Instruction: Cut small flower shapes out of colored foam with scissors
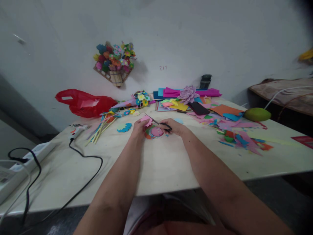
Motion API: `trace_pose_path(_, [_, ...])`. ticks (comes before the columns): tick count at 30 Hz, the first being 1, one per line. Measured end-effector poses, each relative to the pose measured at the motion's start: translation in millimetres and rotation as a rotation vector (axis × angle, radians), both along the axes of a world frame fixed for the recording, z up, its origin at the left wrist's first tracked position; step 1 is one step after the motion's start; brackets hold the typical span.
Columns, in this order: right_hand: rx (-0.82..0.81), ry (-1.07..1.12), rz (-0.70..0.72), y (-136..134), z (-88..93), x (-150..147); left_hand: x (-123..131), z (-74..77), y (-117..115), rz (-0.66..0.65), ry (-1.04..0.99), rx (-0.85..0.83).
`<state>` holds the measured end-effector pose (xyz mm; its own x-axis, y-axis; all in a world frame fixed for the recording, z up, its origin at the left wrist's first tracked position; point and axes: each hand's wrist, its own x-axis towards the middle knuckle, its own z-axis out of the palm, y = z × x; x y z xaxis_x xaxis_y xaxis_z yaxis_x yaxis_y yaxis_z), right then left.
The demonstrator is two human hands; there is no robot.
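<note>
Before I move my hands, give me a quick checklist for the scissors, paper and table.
1. Left hand gripping the pink paper: ok.
2. Right hand holding the scissors: ok.
3. Scissors fully closed: cannot tell, too small.
4. Tabletop bare by the hands: not ok, a pink round piece lies there.
5. Glue gun lying apart from both hands: ok.

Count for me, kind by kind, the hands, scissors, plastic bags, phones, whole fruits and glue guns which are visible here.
Hands: 2 (left hand, right hand)
Scissors: 1 pair
Red plastic bag: 1
Black phone: 1
Green fruit: 1
Corded glue gun: 1
Total: 7
</note>
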<state>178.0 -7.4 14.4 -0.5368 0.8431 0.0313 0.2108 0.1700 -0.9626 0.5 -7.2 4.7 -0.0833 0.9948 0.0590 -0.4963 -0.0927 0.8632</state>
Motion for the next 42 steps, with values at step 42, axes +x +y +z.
trace_pose_path(42, [0.011, 0.040, 0.009, 0.6, -2.5, 0.0, -1.3, -2.8, 0.5, -0.053, 0.131, 0.050])
